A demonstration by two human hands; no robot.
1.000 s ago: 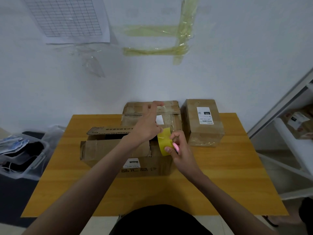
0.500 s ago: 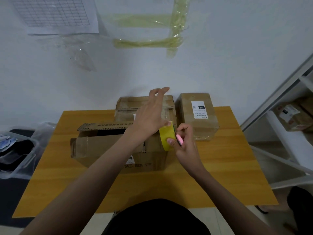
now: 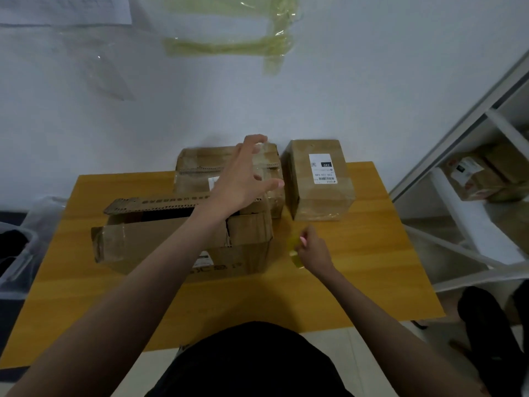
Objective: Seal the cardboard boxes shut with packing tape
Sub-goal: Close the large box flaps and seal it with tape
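Hands [image 3: 243,179] above open box [image 3: 183,242]

- Rear wall [image 3: 372,81]: plain white, evenly lit, with yellowish tape strips [image 3: 229,45] stuck to it (crossing near the top) and a paper sheet [image 3: 65,10] at upper left.
- Desk [image 3: 357,282]: orange-brown wood top, set against the wall.
- White shelving frame [image 3: 463,213]: at right, carrying parcels.
- Clear plastic bin [image 3: 17,259]: at left.
- Floor [image 3: 380,368]: pale.
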